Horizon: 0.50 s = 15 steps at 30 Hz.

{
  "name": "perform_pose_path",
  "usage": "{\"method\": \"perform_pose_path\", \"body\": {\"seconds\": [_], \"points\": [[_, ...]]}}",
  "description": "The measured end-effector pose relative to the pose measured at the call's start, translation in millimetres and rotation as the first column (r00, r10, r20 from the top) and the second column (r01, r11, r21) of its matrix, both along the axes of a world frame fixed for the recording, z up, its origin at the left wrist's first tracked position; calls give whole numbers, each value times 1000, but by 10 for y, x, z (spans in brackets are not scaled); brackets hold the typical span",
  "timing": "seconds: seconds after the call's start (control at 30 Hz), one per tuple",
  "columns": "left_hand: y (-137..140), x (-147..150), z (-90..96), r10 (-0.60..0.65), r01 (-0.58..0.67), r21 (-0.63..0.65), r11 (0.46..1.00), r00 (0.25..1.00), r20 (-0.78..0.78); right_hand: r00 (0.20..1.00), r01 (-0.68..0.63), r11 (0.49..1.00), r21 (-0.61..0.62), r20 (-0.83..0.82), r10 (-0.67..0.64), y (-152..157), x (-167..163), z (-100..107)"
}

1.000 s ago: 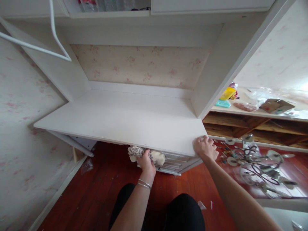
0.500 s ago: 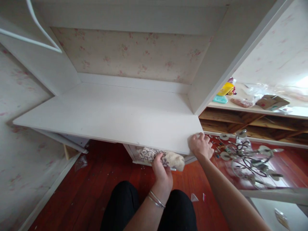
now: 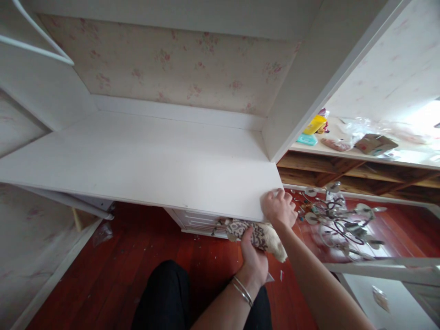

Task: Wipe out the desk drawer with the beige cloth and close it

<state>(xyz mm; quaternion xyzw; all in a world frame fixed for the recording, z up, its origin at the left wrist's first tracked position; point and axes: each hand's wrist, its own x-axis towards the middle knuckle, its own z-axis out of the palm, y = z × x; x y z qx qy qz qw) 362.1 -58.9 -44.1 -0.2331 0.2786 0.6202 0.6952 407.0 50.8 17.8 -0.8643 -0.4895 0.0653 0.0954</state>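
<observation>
Home, probably bedroom: floral wallpaper (image 3: 165, 59), built-in desk (image 3: 144, 160).

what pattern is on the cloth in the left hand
The cloth in the left hand has a brown-and-cream mottled print with a plain cream end; head view.
</observation>
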Motion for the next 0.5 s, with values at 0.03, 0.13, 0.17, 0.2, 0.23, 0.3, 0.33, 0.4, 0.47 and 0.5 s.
{"method": "perform_pose_path", "body": {"seconds": [0.03, 0.13, 0.17, 0.2, 0.23, 0.3, 0.33, 0.4, 0.47, 0.5], "points": [[10, 11, -72, 0, 0, 10, 1000, 1000, 9, 1000, -3, 1000, 7, 3, 3, 1, 0, -4], [41, 11, -326, 3, -3, 33, 999, 1000, 18, 1000, -2, 1000, 15, 11, 1, 4, 1, -12], [50, 0, -420, 6, -6, 32, 999, 1000, 7, 1000, 0, 1000, 14, 12, -1, 6, 3, -13], [58, -19, -514, 12, -12, 26, 1000, 1000, -12, 1000, 0, 1000, 14, 13, 0, 8, 5, -13], [65, -48, -605, 19, -19, 20, 1000, 999, -33, 1000, -2, 1000, 13, 12, 2, 11, 8, -12], [77, -143, -770, 27, -27, 1, 1000, 997, -77, 1000, -6, 1000, 13, 10, 5, 16, 12, -11], [84, -212, -842, 35, -37, -19, 999, 994, -107, 1000, -5, 1000, 12, 8, 5, 19, 14, -11], [100, -391, -962, 58, -71, -71, 995, 983, -173, 1000, -2, 1000, 9, 4, 2, 25, 18, -14], [120, -616, -1051, 95, -123, -111, 986, 968, -232, 1000, 0, 1000, 8, 2, 0, 29, 23, -23], [130, -741, -1084, 113, -147, -120, 982, 961, -253, 1000, -1, 1000, 10, 3, 1, 31, 25, -29]]}}
